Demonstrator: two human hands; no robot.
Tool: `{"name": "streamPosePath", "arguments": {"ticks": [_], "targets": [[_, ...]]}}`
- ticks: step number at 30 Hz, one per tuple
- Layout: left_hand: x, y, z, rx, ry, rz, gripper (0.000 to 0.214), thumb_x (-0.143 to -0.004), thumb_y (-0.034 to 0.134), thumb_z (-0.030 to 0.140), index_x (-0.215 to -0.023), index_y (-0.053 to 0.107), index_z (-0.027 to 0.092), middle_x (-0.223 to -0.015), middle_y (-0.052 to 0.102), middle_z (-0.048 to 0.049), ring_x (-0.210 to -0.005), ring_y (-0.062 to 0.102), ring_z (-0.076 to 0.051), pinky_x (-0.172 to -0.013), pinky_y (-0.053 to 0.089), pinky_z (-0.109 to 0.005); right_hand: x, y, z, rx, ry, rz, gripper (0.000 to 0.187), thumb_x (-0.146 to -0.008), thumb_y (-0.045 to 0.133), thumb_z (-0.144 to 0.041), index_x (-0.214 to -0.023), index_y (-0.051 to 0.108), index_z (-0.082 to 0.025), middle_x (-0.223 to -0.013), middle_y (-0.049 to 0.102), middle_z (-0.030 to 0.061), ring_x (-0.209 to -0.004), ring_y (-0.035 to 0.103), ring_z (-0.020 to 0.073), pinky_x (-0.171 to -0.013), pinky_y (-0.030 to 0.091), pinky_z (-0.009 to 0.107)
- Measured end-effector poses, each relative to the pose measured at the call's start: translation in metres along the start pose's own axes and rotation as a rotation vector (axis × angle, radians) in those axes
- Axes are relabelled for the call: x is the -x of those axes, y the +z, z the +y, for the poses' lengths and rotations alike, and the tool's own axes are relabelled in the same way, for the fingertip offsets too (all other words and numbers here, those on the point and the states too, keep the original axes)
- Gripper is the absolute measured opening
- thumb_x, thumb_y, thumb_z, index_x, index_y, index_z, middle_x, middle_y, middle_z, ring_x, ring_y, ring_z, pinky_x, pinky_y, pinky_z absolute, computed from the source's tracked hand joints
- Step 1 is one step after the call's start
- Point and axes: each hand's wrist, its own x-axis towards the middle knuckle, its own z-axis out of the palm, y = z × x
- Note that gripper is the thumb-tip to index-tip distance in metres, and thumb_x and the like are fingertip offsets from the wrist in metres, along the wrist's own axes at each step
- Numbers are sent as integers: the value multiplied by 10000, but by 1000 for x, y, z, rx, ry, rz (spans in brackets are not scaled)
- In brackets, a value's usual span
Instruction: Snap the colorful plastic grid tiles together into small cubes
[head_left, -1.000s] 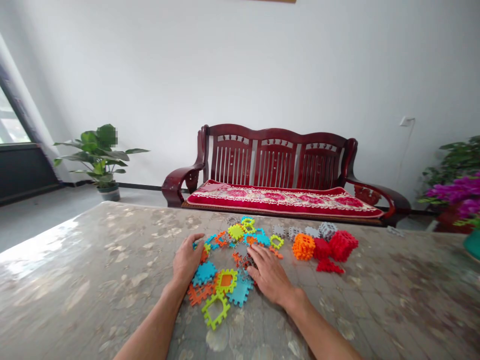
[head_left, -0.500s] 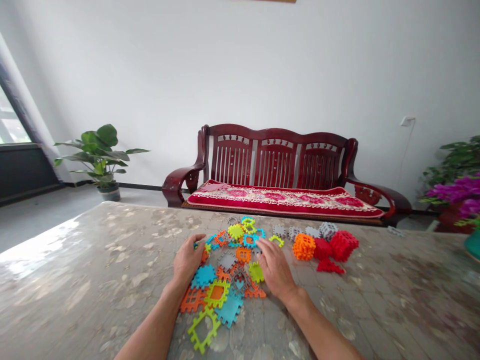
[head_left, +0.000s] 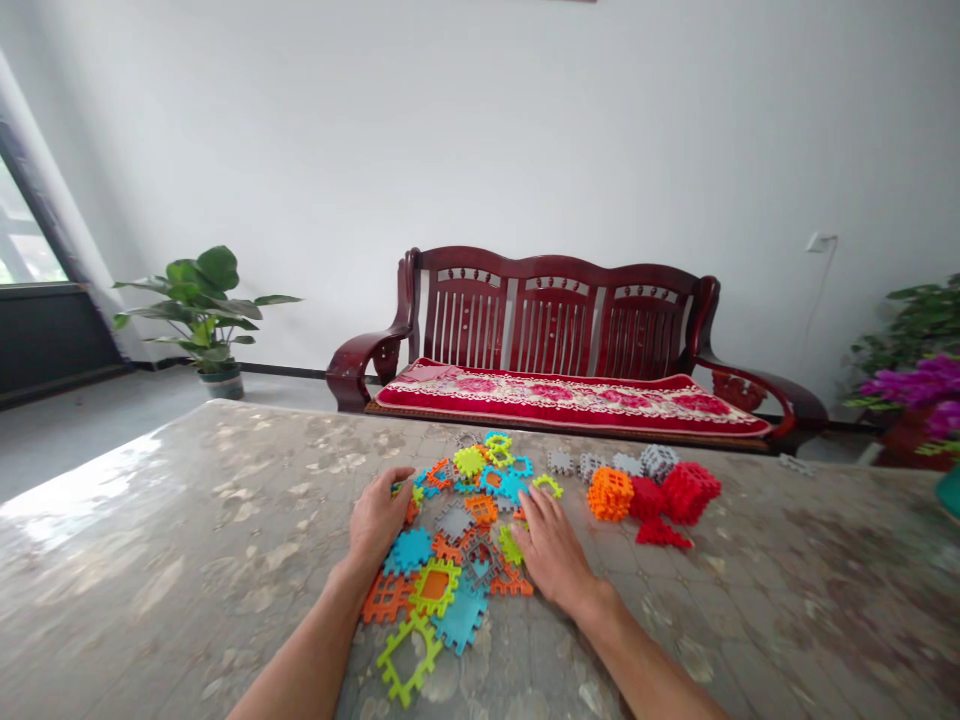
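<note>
A loose heap of flat plastic interlocking building tiles with notched edges lies between my hands. My left hand (head_left: 381,515) rests at the heap's left edge, fingers curved and thumb apart, beside a blue tile (head_left: 409,551). At the right edge my right hand (head_left: 553,545) lies palm down with fingers stretched out, the fingertips by a light blue tile (head_left: 513,486). A lime green tile (head_left: 509,544) is partly covered by its thumb side. Nearer to me are an orange window tile (head_left: 386,598), a blue square tile (head_left: 461,618) and a lime frame tile (head_left: 409,660).
On the right of the table (head_left: 165,600) sit an orange tile stack (head_left: 610,494), red stacks (head_left: 691,492) and grey tiles (head_left: 658,461). Behind the table stands a wooden bench (head_left: 551,320). Purple flowers (head_left: 919,382) are at the right, a potted plant (head_left: 210,310) at the left.
My right hand has shifted slightly, its fingers now lower on the heap's edge. The light blue, orange window and lime tiles near it have moved a little. My left hand stays nearly in place.
</note>
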Motion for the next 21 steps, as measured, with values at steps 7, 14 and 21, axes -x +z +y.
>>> {"name": "streamPosePath", "arguments": {"ticks": [7,14,21], "targets": [[0,-2,2,44,-9,-9,329,-838,483,434,-1046,673,267,-1059,727,-16,-981,654,-216,-804,473,-278,14,-4,-16,-209,-114,-70,501,-919,462,-329,-1392,465,-166,-1523,349,96,-1421,263,236,-1177,246,426],[-2,0,-2,36,-26,-17,336,-836,504,443,-1070,672,270,-1066,729,-15,-979,659,-218,-780,474,-271,12,-5,-9,-378,-172,49,379,-927,414,-246,-1264,585,-217,-1402,509,75,-1330,410,209,-1140,321,442],[3,-6,8,-2,-1,-53,310,-834,507,387,-1060,685,273,-1021,743,-4,-941,673,-205,-739,473,-249,-2,2,13,-183,-124,284,398,-859,432,-147,-1209,610,-207,-1314,570,83,-1263,455,229,-1101,350,469]]}}
